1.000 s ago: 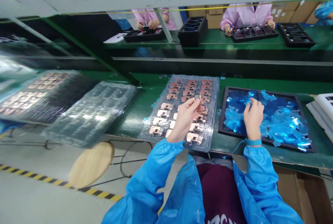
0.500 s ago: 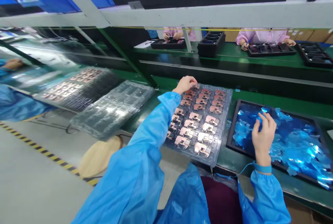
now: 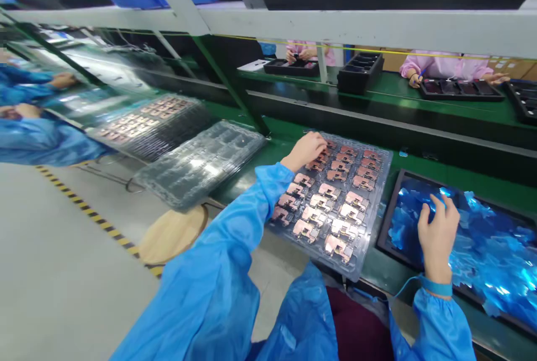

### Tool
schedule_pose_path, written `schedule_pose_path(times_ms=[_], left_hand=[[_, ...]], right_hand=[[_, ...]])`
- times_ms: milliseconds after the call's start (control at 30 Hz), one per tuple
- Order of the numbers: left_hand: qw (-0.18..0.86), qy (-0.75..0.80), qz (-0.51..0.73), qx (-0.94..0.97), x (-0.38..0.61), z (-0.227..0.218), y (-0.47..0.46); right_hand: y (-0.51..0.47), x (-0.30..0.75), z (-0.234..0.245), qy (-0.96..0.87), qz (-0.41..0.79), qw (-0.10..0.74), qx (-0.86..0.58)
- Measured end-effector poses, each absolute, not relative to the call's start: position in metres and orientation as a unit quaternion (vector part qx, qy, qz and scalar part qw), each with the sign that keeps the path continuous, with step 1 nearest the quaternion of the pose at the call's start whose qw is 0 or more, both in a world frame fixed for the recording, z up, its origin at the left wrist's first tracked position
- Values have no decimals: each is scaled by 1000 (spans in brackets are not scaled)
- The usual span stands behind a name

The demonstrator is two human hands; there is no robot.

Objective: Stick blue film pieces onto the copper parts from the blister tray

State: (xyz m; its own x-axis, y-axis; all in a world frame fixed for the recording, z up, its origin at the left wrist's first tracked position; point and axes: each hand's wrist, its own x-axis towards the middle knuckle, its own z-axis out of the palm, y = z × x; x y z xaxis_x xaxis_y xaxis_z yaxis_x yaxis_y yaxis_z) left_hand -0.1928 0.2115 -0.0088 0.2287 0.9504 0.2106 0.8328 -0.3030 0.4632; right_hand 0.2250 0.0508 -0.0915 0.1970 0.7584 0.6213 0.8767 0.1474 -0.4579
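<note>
Clear blister tray (image 3: 380, 204) of copper parts (image 3: 319, 188) under left hand (image 3: 305, 151), fingers curled, hold unclear; black tray (image 3: 388, 210) of blue film pieces (image 3: 490, 260) alongside under right hand (image 3: 438, 238), fingers spread, hold unclear; 1 tray within each hand's reach.

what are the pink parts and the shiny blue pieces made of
The stamped parts look like copper or copper-plated metal: a salmon metallic sheen with cut edges. The blue pieces look like thin metallised plastic film, judging by mirror-like glints and curled edges, though foil can't be ruled out.
</note>
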Motion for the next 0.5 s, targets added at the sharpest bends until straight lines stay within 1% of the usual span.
schedule_pose_path(times_ms=[67,167,267,333,367,500], left_hand=[[133,567,223,782,-193,-15,196],[144,555,230,786,-211,-16,183],[150,615,316,706,-261,-8,166],[152,686,383,600,-302,-3,144],[154,709,401,559,-320,-2,130],[181,729,433,499,-370,-3,82]], right_hand=[[59,224,-93,-642,-48,417,-641],[69,215,-89,-656,4,441,-613],[72,206,-79,-620,28,493,-610],[72,203,-73,-597,12,514,-616],[72,202,-70,-598,-4,512,-617],[76,203,-62,-623,-67,468,-623]])
